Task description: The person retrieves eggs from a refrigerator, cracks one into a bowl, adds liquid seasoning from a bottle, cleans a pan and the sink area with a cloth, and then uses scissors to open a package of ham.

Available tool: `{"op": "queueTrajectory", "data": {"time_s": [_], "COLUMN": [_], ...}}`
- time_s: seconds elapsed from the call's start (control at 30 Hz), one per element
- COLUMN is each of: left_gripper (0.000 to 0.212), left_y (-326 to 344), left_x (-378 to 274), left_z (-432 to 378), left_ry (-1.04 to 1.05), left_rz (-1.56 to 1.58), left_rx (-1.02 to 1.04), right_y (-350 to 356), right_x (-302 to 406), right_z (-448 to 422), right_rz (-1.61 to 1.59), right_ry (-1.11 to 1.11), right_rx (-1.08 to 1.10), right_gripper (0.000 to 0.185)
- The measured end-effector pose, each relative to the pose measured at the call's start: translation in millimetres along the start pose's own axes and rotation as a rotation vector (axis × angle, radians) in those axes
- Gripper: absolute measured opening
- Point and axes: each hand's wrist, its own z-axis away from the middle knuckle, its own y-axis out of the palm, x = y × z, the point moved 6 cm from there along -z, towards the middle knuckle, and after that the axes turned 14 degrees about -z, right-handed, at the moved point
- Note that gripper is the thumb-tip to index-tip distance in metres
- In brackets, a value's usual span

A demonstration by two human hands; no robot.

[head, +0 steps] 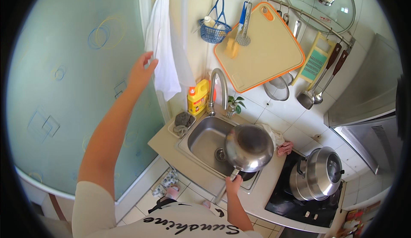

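My right hand point(234, 185) grips the long handle of a stainless steel pan point(250, 148). The pan's underside, with a dark round mark, faces up over the right side of the steel sink point(203, 138). My left hand point(144, 70) is raised at the far left, thumb and fingers apart and holding nothing. Just beside it hangs a white towel point(162, 42) from a wall hook; whether the fingertips touch the cloth, I cannot tell. A curved faucet point(221, 77) rises behind the sink. The pan hides part of the basin.
Behind the sink stands a yellow detergent bottle point(198, 98). A tray point(173, 130) holds a dark scrubber. On the wall rail hang a cutting board point(261, 51), a blue basket point(214, 32) and utensils. A lidded steamer pot point(316, 175) sits on the black cooktop point(276, 196), below a range hood point(369, 77).
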Motion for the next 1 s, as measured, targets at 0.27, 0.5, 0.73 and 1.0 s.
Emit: {"op": "queueTrajectory", "data": {"time_s": [0.27,0.5,0.73,1.0], "left_gripper": [0.069,0.057,0.045,0.032], "left_y": [102,91,59,33], "left_x": [90,107,59,-35], "left_z": [-121,-112,1,162], "left_ry": [-0.055,0.161,0.243,0.436], "left_rz": [-0.288,-0.029,0.346,0.555], "left_rx": [0.138,0.121,0.223,0.579], "right_y": [-34,-73,-70,-90], "right_x": [117,172,236,297], "right_z": [0,42,77,82], "right_rz": [-0.722,-0.183,-0.127,-0.362], "right_ry": [0.391,0.266,0.053,-0.066], "right_rx": [0.204,-0.152,-0.335,-0.335], "right_gripper": [0.012,0.036,0.040,0.027]}}
